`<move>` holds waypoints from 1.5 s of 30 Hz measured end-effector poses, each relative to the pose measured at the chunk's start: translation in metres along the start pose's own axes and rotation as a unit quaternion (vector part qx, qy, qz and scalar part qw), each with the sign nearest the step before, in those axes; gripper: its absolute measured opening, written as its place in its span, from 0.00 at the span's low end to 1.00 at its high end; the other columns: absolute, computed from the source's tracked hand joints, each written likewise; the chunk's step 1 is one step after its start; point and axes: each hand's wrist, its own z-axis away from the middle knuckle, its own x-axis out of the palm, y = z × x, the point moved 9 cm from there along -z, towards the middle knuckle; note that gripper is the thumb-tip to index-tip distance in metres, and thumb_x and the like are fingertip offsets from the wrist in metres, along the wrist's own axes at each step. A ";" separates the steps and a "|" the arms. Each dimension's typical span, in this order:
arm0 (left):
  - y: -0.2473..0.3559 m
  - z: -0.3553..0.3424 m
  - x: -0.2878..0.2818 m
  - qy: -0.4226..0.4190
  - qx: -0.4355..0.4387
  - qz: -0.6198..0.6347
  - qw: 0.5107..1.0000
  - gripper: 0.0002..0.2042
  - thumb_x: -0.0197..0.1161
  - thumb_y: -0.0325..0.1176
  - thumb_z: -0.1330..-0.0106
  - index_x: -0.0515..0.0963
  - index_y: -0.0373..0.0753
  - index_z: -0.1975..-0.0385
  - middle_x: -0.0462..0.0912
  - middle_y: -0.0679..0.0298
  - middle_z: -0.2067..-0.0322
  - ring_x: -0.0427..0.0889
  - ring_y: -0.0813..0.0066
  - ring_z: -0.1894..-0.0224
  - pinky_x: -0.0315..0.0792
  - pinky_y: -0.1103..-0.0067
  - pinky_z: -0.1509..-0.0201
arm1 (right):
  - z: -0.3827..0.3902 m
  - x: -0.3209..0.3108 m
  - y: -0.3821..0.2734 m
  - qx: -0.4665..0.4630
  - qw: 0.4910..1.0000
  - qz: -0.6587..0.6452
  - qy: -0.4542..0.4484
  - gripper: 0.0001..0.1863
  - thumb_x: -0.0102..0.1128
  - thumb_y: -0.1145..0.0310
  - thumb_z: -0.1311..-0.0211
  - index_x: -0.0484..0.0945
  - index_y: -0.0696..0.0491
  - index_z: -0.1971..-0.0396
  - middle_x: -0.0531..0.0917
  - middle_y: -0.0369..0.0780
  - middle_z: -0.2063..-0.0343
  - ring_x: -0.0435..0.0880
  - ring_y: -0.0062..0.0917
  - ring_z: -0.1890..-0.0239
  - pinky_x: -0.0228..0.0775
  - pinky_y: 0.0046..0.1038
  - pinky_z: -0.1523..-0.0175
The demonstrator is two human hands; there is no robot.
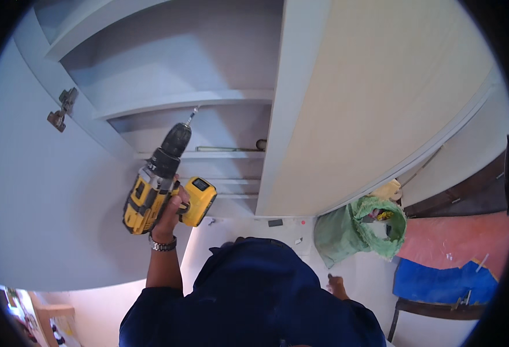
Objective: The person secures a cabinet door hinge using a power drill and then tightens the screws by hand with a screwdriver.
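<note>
My left hand (170,217) is wrapped round the grip of a yellow and black cordless drill (150,194). A thin metal bit (193,114) in its chuck points up and away, with its tip in front of a cabinet shelf edge (190,102); whether they touch I cannot tell. The drill's yellow battery (199,201) sticks out to the right of my hand. Low on the right, my right hand (337,287) hangs beside my body with its fingers curled. Anything it holds is too small or hidden to name.
An open white cabinet door (52,191) with a metal hinge (63,110) stands left. A pale panel (370,98) rises at the right. On one shelf lies a thin strip (225,149). A green sack (341,231) and blue sheet (439,283) are on the right.
</note>
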 end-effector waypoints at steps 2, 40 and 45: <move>0.027 -0.030 0.004 -0.035 0.008 -0.004 0.999 0.24 0.60 0.31 0.35 0.66 0.31 0.41 0.77 0.65 0.69 0.74 0.76 0.66 0.70 0.76 0.54 | 0.048 0.020 -0.021 -0.036 0.999 -0.011 -0.008 0.29 0.43 0.44 0.31 0.78 0.58 0.66 0.81 0.43 0.81 0.79 0.33 0.82 0.72 0.37 0.73; 0.054 -0.175 -0.041 -0.120 0.280 -0.266 0.915 0.10 0.62 0.26 0.35 0.78 0.32 0.55 0.85 0.59 0.64 0.83 0.78 0.66 0.76 0.82 0.63 | 0.269 0.145 -0.109 -0.138 0.978 -0.088 0.126 0.26 0.51 0.48 0.35 0.81 0.59 0.62 0.82 0.54 0.60 0.81 0.44 0.55 0.71 0.39 0.51; 0.063 -0.167 -0.030 -0.133 0.250 -0.213 0.935 0.07 0.64 0.26 0.36 0.79 0.35 0.59 0.86 0.61 0.69 0.83 0.80 0.70 0.76 0.83 0.66 | 0.272 0.118 -0.163 -0.224 0.962 -0.038 0.153 0.26 0.46 0.50 0.33 0.80 0.60 0.68 0.82 0.54 0.63 0.79 0.49 0.57 0.70 0.41 0.51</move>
